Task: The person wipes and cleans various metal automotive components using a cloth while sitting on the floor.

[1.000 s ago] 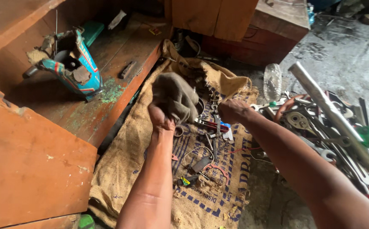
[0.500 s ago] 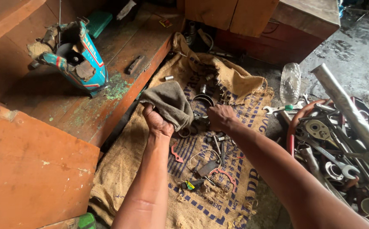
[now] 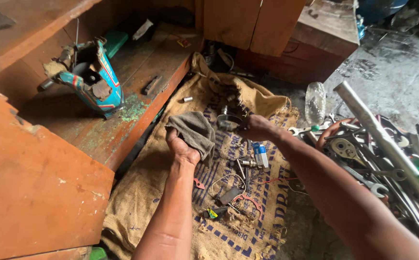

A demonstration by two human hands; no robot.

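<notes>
My left hand [image 3: 180, 148] grips a dirty grey-brown rag [image 3: 194, 131] above a burlap sack [image 3: 147, 202] spread on the floor. My right hand [image 3: 256, 128] is closed around a dark round metal part [image 3: 228, 123], held just right of the rag. Below the hands small metal parts, clips and a little blue-and-white box [image 3: 260, 154] lie scattered on the sack.
An orange wooden shelf unit [image 3: 41, 183] stands at the left, with a broken teal painted part [image 3: 91, 82] on its board. A pile of wrenches and a long metal pipe [image 3: 382, 139] lie at the right. A clear plastic bottle [image 3: 315, 102] stands beyond the sack.
Both hands have lowered toward the sack. The right hand moved left to the round metal part and closed on it; the rag stays in the left hand.
</notes>
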